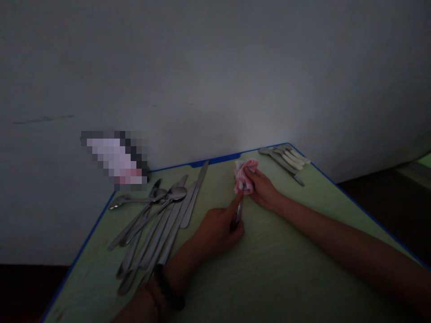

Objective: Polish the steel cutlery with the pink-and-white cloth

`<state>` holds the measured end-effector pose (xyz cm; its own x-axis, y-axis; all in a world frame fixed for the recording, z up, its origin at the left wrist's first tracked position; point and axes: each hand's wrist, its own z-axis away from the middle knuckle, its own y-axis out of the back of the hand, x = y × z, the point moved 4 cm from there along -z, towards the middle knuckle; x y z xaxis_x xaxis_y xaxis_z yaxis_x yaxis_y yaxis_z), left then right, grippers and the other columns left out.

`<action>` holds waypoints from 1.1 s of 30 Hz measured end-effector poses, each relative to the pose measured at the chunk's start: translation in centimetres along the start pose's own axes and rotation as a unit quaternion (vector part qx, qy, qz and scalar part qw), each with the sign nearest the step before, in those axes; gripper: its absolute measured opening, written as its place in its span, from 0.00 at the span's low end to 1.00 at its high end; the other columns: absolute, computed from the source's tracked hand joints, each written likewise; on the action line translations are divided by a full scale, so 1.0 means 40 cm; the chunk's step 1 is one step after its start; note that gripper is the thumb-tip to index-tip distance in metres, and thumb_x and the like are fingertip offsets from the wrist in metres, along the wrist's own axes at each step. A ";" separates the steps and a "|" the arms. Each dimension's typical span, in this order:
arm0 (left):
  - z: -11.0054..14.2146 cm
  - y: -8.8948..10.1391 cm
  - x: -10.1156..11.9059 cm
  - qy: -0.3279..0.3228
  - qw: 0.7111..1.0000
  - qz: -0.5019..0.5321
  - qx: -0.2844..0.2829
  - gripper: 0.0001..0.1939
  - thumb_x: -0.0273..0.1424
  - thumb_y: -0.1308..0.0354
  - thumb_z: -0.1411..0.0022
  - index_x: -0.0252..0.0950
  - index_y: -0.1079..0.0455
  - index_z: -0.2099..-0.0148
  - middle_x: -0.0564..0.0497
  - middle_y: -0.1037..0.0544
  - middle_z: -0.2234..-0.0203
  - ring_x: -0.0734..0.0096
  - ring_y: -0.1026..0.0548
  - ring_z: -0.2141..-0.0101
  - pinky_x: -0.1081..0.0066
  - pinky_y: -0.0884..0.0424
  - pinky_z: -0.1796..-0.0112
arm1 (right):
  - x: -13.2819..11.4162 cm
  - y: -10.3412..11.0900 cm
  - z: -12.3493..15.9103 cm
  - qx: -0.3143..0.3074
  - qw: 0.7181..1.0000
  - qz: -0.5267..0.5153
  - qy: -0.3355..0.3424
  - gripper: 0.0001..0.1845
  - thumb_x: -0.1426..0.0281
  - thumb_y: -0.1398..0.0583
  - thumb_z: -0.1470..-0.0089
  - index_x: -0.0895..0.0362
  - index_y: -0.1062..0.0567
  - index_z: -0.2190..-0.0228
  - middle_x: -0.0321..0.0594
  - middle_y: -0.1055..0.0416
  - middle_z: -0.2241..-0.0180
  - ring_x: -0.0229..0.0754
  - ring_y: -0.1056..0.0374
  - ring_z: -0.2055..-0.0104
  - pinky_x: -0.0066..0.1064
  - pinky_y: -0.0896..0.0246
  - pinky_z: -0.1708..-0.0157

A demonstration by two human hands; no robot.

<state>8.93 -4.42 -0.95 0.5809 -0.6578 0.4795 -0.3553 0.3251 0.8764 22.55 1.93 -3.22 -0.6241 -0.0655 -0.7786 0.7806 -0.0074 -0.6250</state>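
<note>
Dark rounded bracelet (164, 285), hands (218, 228) gripping crumpled pink cloth (243, 169) and slim metal utensil (239, 212).

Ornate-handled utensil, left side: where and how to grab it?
Probably pinch its ornate handle, coming from the left and above. That end juts out sideways from the heap, while the other end lies in among crossed spoons.
</note>
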 end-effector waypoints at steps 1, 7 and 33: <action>0.000 0.000 0.000 0.000 1.000 0.001 -0.001 0.38 0.29 0.51 0.42 0.34 0.64 0.33 0.57 0.29 0.79 0.72 0.32 0.78 0.73 0.40 0.74 | 0.000 -0.001 0.000 -0.003 1.000 0.000 0.000 0.10 0.64 0.39 0.50 0.57 0.31 0.68 0.33 0.29 0.75 0.35 0.33 0.76 0.27 0.36 0.75; 0.001 0.000 0.000 -0.003 1.000 0.003 -0.002 0.38 0.29 0.51 0.42 0.33 0.63 0.33 0.57 0.29 0.79 0.72 0.33 0.79 0.74 0.40 0.74 | -0.001 -0.002 0.000 -0.001 1.000 0.003 -0.003 0.10 0.64 0.39 0.50 0.57 0.31 0.67 0.33 0.29 0.76 0.35 0.33 0.76 0.28 0.35 0.74; 0.002 -0.001 0.000 -0.005 1.000 -0.008 -0.005 0.38 0.28 0.51 0.43 0.33 0.62 0.34 0.57 0.29 0.79 0.72 0.32 0.78 0.73 0.40 0.74 | -0.007 0.001 0.002 -0.023 1.000 0.010 -0.016 0.10 0.79 0.46 0.62 0.57 0.32 0.73 0.36 0.28 0.75 0.39 0.32 0.75 0.32 0.33 0.72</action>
<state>8.89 -4.48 -0.97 0.5795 -0.6699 0.4641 -0.3379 0.3208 0.8848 22.78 1.85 -3.02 -0.6059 -0.0977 -0.7895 0.7902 0.0409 -0.6114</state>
